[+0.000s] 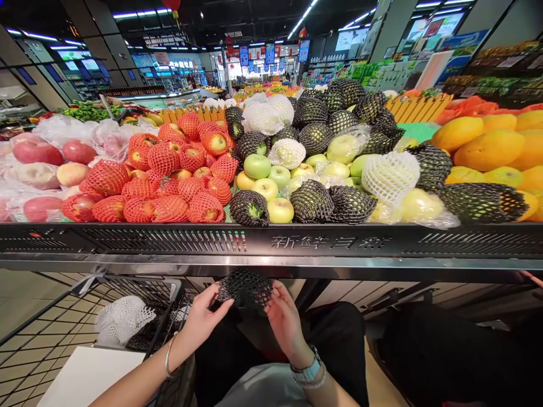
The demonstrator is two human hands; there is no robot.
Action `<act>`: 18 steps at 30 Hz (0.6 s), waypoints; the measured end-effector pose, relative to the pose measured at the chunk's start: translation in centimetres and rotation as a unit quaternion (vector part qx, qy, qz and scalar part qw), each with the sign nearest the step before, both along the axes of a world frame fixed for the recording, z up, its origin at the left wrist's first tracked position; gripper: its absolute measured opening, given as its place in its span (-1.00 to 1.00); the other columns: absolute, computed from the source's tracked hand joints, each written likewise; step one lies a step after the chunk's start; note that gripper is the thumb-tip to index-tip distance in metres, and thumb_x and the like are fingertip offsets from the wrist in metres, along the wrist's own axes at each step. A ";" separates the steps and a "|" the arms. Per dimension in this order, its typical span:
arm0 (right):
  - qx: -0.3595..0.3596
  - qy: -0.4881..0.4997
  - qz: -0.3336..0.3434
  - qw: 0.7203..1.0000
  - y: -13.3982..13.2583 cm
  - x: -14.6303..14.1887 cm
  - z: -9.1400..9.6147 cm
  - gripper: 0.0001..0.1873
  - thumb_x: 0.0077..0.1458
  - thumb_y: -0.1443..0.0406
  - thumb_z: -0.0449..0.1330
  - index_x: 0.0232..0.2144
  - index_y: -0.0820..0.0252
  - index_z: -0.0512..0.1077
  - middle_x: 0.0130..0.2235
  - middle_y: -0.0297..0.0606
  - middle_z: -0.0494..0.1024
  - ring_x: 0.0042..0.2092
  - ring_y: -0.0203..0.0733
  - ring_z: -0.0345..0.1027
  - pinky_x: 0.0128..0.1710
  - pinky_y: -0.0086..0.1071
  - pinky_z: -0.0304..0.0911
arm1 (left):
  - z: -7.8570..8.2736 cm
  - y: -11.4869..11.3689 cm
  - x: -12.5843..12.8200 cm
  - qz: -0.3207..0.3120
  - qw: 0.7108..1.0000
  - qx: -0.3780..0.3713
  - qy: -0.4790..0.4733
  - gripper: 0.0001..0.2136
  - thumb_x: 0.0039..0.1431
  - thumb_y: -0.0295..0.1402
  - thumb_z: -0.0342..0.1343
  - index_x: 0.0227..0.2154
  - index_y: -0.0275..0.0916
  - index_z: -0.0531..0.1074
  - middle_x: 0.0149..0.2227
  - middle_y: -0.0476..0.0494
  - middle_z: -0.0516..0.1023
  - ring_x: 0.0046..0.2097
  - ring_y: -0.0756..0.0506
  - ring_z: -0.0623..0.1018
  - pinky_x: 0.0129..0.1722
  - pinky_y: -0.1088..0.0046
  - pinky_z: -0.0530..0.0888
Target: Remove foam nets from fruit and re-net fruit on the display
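Both my hands hold a black foam net sleeve (245, 288) low in front of the fruit stand. My left hand (203, 317) pinches its left side with fingers closed. My right hand (283, 319) grips its right side the same way. Whether a fruit is inside the sleeve I cannot tell. Above them, on the stand (271, 240), lie green apples (257, 165), some bare and some wrapped in black or white net sleeves (389, 174).
Red apples in red nets (169, 186) fill the stand's left part, bagged apples (38, 164) lie further left, yellow mangoes (487, 148) at the right. A wire shopping cart (85, 328) at lower left holds white net sleeves (123, 317) and a white sheet.
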State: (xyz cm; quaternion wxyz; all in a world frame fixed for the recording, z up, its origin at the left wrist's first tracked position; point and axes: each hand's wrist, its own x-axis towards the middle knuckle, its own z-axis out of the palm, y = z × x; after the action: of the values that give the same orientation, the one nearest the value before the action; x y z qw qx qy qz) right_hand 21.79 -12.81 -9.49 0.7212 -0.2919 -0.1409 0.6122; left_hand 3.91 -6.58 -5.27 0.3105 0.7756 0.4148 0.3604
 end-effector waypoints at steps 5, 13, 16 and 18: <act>0.002 -0.127 -0.002 0.992 0.3 -0.4 -0.7 -0.78 -0.13 0.27 0.36 -0.42 0.12 0.38 -0.39 -0.39 0.46 -0.34 -0.31 0.32 -0.30 -0.46 0.28 | -0.8 -0.2 -0.5 -0.007 0.982 -0.163 -0.091 -0.72 0.10 -0.10 0.13 -0.42 -0.26 0.41 -0.52 0.02 0.35 -0.46 0.02 0.35 -0.42 0.57 0.39; 0.085 -0.273 0.079 0.955 0.1 0.6 0.4 -0.46 -0.18 0.28 0.42 -0.09 0.07 0.40 -0.15 -0.27 0.52 -0.12 -0.19 0.40 0.03 -0.31 0.30 | 1.9 0.1 -0.8 -0.112 0.984 -0.120 -0.076 -0.67 0.12 -0.26 0.04 -0.69 -0.23 0.47 -0.53 -0.14 0.47 -0.35 -0.12 0.44 -0.20 0.36 0.43; 0.118 -0.370 0.098 0.916 -0.1 1.5 0.6 -0.79 0.03 0.23 0.28 -0.24 0.14 0.47 -0.24 -0.27 0.53 -0.22 -0.22 0.38 -0.10 -0.36 0.32 | 3.2 -0.2 -0.4 -0.056 0.974 -0.197 -0.092 -0.73 0.07 -0.25 0.11 -0.63 -0.27 0.50 -0.50 -0.12 0.49 -0.37 -0.09 0.43 -0.32 0.44 0.40; 0.129 -0.448 0.082 0.881 -0.3 1.8 0.6 -0.79 0.17 0.22 0.13 -0.42 0.19 0.49 -0.37 -0.28 0.50 -0.31 -0.24 0.33 -0.23 -0.40 0.31 | 3.4 -0.4 0.0 -0.047 0.960 -0.257 -0.099 -0.76 0.01 -0.22 0.18 -0.58 -0.30 0.51 -0.51 -0.07 0.45 -0.42 -0.03 0.37 -0.42 0.52 0.35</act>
State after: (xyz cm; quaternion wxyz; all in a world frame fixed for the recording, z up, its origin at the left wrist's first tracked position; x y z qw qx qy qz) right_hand 23.64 -13.09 -8.94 0.5599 -0.4268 -0.5501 0.4492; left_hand 3.88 -7.00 -1.84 0.5556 0.6488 0.4234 0.3017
